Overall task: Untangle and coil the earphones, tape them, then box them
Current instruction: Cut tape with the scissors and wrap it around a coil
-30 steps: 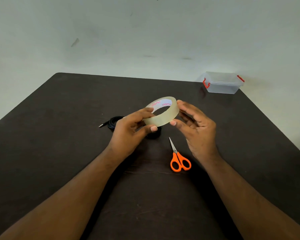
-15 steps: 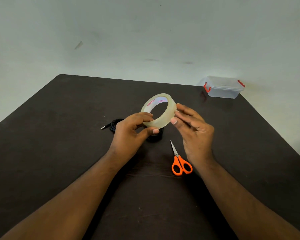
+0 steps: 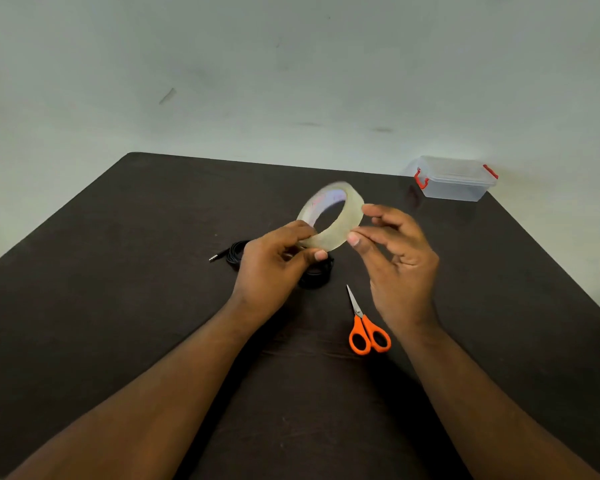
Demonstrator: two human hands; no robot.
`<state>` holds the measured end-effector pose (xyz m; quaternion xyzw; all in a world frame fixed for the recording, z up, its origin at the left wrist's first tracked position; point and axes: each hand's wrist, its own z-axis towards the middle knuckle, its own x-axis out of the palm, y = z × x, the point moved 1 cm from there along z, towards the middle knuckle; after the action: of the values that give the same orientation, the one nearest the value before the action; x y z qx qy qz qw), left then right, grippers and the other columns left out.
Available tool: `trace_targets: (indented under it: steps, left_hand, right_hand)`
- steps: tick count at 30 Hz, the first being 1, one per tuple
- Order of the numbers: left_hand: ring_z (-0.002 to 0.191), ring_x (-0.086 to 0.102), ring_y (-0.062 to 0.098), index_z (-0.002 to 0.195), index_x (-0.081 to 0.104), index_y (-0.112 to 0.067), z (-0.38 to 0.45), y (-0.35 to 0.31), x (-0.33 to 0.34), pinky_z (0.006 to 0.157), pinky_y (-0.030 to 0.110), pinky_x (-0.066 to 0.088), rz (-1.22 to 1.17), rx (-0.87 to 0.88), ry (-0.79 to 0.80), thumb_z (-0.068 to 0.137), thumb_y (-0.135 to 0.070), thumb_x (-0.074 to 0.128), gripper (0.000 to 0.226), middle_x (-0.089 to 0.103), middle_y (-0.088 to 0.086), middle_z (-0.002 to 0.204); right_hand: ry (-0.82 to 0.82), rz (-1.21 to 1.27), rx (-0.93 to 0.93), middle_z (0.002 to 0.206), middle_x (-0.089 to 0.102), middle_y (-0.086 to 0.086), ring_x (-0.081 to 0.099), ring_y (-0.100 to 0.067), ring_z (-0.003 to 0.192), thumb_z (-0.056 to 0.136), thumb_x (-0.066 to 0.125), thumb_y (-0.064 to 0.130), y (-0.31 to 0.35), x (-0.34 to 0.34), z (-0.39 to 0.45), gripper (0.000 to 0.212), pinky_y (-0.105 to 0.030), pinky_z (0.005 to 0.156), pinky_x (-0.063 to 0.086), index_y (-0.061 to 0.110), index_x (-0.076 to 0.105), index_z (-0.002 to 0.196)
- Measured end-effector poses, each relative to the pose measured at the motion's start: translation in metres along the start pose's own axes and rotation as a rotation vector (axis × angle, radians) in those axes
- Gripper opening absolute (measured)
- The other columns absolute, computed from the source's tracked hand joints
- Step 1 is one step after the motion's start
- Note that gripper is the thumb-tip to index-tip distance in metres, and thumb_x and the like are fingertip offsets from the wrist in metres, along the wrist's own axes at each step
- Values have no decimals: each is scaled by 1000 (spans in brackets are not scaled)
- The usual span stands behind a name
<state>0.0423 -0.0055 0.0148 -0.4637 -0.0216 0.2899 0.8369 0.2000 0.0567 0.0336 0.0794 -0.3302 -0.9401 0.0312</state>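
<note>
L hand (image 3: pixel 274 268) fingers clamp tape roll (image 3: pixel 333 221); R hand (image 3: pixel 399 265) fingertips pinch its rim. Earphones (image 3: pixel 238 254) below, on table.

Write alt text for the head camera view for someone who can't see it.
Two hands hold a clear tape roll above a dark table: left hand grips it, right hand touches its edge. Below lie coiled black earphones, orange scissors and a clear box.
</note>
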Motion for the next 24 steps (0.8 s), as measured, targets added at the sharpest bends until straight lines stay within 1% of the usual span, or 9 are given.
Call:
trace_targets:
  steps: [3, 5, 8, 12, 15, 17, 20, 22, 24]
  left_hand:
    - [88, 68, 16, 100, 73, -19, 17, -8, 7, 75, 42, 58, 84, 88, 75, 85, -18, 71, 15, 69, -6, 97]
    - [82, 70, 14, 98, 75, -21, 35, -12, 6, 68, 39, 57, 123, 39, 60, 85, -33, 69, 19, 73, -6, 89]
    - [74, 67, 24, 89, 76, -15, 63, -12, 8, 68, 47, 55, 324, -56, 160, 79, -55, 64, 43, 73, 4, 83]
    - [91, 66, 19, 109, 74, -17, 84, -5, 32, 83, 41, 53, 407, -15, 280, 84, -34, 71, 30, 73, 2, 104]
    - [92, 65, 17, 109, 72, -16, 105, 6, 48, 86, 37, 53, 420, -82, 319, 83, -29, 74, 29, 72, 1, 102]
    - [94, 64, 19, 107, 69, -14, 114, 15, 59, 87, 38, 53, 471, -111, 386, 83, -25, 74, 27, 70, 2, 103]
    - [97, 63, 21, 121, 60, -15, 117, 22, 74, 90, 37, 53, 460, -128, 480, 82, -17, 74, 41, 65, 6, 119]
    - [89, 64, 19, 128, 52, -17, 113, 23, 80, 88, 36, 54, 394, -151, 456, 82, -11, 73, 51, 59, 6, 126]
    - [86, 66, 19, 122, 54, -15, 103, 20, 78, 84, 35, 56, 282, -208, 267, 85, -12, 69, 40, 62, 6, 117]
  right_hand:
    - [17, -51, -86, 112, 63, 3, 60, -32, 102, 81, 74, 4, 12, -6, 1, 17, -30, 87, 50, 16, 72, 93]
    - [33, -61, -119, 112, 62, 2, 60, -32, 103, 81, 74, 5, 14, -13, 1, 15, -30, 88, 49, 13, 73, 94]
    - [34, -98, -85, 111, 62, 0, 60, -29, 104, 80, 74, 4, 7, -21, 2, 13, -30, 88, 49, 9, 75, 92]
    - [-24, -74, 17, 104, 62, -3, 61, -19, 99, 79, 75, 4, -13, -22, 15, 15, -19, 85, 47, 12, 75, 91]
    - [-40, -68, 105, 99, 62, -1, 61, -16, 97, 78, 75, 6, -33, -22, 28, 14, -16, 83, 46, 11, 76, 92]
    - [-50, -38, 185, 96, 62, 2, 61, -6, 94, 78, 75, 4, -47, -21, 29, 17, -14, 81, 46, 12, 75, 94]
    - [-75, -12, 247, 95, 62, 9, 61, -3, 92, 78, 75, 1, -62, -19, 26, 22, -16, 81, 48, 12, 73, 97]
    - [-99, -1, 298, 97, 66, 6, 64, -9, 96, 78, 76, 2, -71, -19, 24, 22, -23, 84, 50, 14, 74, 96]
    - [-89, 3, 372, 105, 69, 0, 65, -13, 103, 78, 76, 5, -77, -18, 22, 19, -30, 91, 52, 16, 76, 94]
